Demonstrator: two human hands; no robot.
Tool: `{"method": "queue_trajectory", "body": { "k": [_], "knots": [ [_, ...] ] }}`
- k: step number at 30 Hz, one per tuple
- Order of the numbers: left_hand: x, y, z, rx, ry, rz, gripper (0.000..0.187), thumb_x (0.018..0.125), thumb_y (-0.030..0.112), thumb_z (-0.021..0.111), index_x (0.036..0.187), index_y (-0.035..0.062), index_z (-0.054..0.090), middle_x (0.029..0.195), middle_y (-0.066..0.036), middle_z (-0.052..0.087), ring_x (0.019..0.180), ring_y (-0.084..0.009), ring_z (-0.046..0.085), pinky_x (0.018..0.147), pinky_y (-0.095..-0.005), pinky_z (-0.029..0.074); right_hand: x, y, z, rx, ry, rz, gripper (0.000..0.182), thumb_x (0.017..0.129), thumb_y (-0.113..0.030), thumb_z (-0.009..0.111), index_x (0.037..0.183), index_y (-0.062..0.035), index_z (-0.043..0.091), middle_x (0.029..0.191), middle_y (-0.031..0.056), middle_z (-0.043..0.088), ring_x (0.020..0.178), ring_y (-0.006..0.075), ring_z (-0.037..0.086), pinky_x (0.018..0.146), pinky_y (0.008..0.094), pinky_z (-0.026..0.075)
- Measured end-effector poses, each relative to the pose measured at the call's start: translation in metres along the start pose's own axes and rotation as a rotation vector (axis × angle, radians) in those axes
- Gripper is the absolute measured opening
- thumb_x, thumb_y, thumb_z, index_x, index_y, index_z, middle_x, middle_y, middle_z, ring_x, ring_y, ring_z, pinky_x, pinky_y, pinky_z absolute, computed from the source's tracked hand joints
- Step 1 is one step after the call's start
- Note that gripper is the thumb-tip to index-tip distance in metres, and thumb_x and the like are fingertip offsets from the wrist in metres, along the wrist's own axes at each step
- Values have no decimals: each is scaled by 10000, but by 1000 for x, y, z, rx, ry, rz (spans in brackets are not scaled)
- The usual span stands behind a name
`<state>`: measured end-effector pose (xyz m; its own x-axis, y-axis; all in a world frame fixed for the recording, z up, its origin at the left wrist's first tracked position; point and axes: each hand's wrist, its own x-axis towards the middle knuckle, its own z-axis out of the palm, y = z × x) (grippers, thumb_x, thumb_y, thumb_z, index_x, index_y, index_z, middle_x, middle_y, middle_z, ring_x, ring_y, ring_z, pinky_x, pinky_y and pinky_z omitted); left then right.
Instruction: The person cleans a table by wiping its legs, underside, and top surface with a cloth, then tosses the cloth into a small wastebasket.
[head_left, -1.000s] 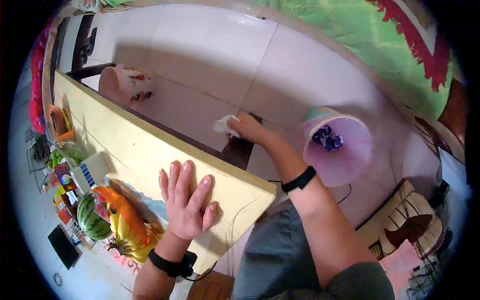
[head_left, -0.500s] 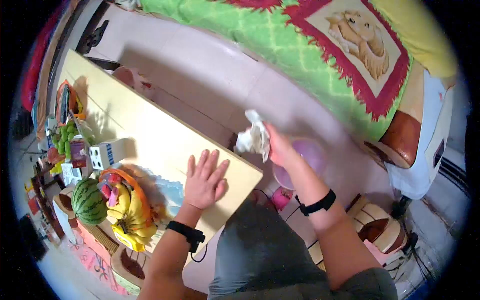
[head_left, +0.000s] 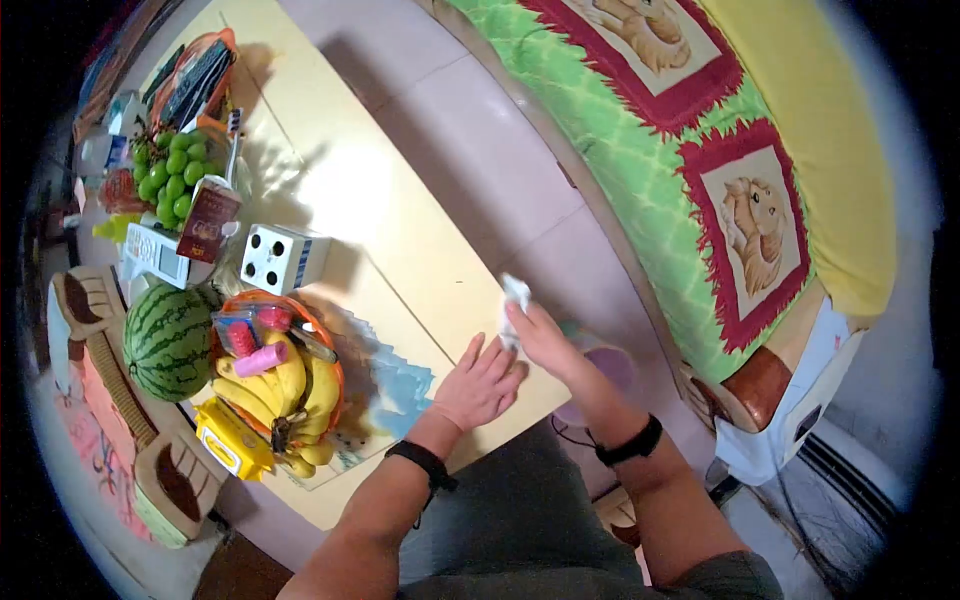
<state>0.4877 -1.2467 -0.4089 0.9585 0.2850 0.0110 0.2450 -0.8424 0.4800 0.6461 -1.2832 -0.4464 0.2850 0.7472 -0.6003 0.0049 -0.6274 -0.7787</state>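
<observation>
Two hands meet at the surface (head_left: 330,190) edge: the left hand (head_left: 480,385) lies flat, fingers spread, while the right hand (head_left: 545,340) pinches a crumpled tissue (head_left: 514,296) above it. Pinched so loosely, the tissue could drop to the floor (head_left: 480,130).

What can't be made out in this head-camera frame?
- Pink bin: mostly hidden behind the right hand and forearm; its contents do not show.
- White tissue: partly covered by the right hand's fingers, so its full shape is unclear.
- Print on the white box and red packet: too small to read.
- Table surface under the left hand: covered by the palm.
</observation>
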Motion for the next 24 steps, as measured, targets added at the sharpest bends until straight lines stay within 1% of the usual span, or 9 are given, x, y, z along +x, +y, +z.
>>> {"method": "queue_trajectory", "body": {
  "k": [1,3,5,9,12,14,17,20,24],
  "knots": [
    [-1,-1,1,-11,-12,18,326,796,293,529,1086,144,513,1142,-120,469,1207,-303,377,1024,-506,265,25,-16,9,-72,10,-87,443,938,-352,420,1103,49,509,953,126,592,877,177,536,803,324,422],
    [-3,-4,1,8,-27,42,337,808,308,506,1102,143,497,1148,-109,468,1205,-295,380,1033,-491,259,76,-80,18,-70,-167,-4,418,932,-343,435,1066,43,521,955,103,587,862,171,529,782,331,422],
    [-4,-4,1,0,-32,27,335,811,309,501,1102,142,497,1149,-107,469,1206,-293,379,1036,-487,258,124,-111,36,20,-194,32,361,921,-316,473,1034,23,530,931,69,582,832,146,525,738,331,430],
    [0,-6,-4,0,-80,-6,342,818,310,490,1115,142,495,1171,-87,473,1216,-273,371,1051,-473,242,128,-99,29,311,-300,111,343,838,-229,625,1088,-12,535,977,71,604,846,155,563,728,305,454],
    [-3,-1,-5,-4,-127,-22,346,816,308,495,1121,145,495,1178,-75,478,1222,-255,369,1061,-463,232,83,-69,6,325,-428,186,371,832,-179,633,1142,-18,507,1004,71,594,888,136,555,754,286,459],
    [0,-4,-6,1,-95,-25,347,814,307,499,1122,147,497,1179,-70,482,1222,-246,371,1067,-457,228,36,-54,-12,214,-364,264,386,833,-140,628,1173,-26,484,988,51,595,889,127,561,759,272,467],
    [-1,-1,-9,21,-74,-33,348,809,305,508,1124,158,497,1173,-74,488,1217,-236,381,1072,-452,223,-8,-14,-30,339,-444,312,387,839,-147,624,1176,-28,474,978,43,594,896,121,562,767,270,468],
    [-2,-1,-11,23,-68,-47,382,786,297,522,1128,130,492,1156,-58,492,1206,-216,387,1070,-422,230,-9,-7,-30,432,-428,284,386,844,-158,622,1173,-26,468,975,44,591,877,119,562,758,267,468],
    [-3,-4,-5,25,-62,-32,362,796,299,510,1122,144,486,1137,-79,499,1163,-238,423,1066,-440,245,38,-27,-13,187,-425,230,388,842,-160,622,1168,-18,464,989,69,586,884,137,558,766,298,473]
  ]
}}
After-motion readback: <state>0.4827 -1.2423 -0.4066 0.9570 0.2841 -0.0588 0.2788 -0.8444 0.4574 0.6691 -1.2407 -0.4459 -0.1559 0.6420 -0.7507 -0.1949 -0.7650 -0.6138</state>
